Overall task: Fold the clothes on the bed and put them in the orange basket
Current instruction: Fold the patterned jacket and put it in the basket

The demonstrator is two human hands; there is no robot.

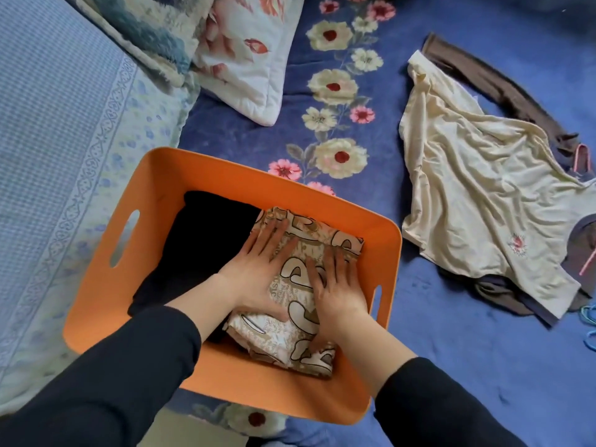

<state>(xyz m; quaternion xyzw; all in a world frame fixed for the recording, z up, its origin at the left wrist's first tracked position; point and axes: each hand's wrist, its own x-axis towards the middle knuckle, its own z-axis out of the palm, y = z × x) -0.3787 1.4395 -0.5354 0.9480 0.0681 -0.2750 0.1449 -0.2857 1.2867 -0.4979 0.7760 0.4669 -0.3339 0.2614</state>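
Head view: both hands, left [258, 269] and right [337, 287], press flat-fingered on the soft, light, brown-and-cream printed folded garment [298, 279] inside the orange plastic basket [225, 171]; best lifted from its folded edges.

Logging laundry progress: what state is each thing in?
Basket: upright, partly filled.
Black garment: folded, in basket.
Printed garment: folded, in basket.
Left hand: flat, pressing printed garment.
Right hand: flat, pressing printed garment.
Cream shirt: unfolded, on bed.
Brown garment: unfolded, partly under cream shirt.

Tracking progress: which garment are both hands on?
The beige printed garment in the orange basket: left hand and right hand lie flat on it. Neither hand is on the black garment beside it or the cream shirt outside.
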